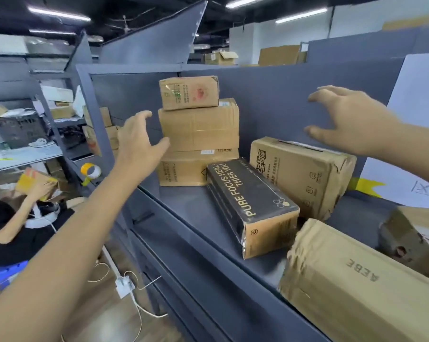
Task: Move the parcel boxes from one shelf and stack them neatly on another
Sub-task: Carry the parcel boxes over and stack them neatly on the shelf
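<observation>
I see grey metal shelf [196, 213] bearing stack of three brown cardboard parcel boxes [198, 129] at back. Left hand [140, 141] spread wide beside stack, thumb touching middle box, gripping nothing. Right hand [351, 119] spread wide, well right of stack, above creased brown carton [304, 176]. Black-topped long box [253, 206] leans in front of stack. My guess: hands flank stack to steady it.

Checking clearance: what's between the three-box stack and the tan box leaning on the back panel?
Head view: the black-topped box lies angled between the stack and the tan box, its far end near the stack's bottom box.
</observation>
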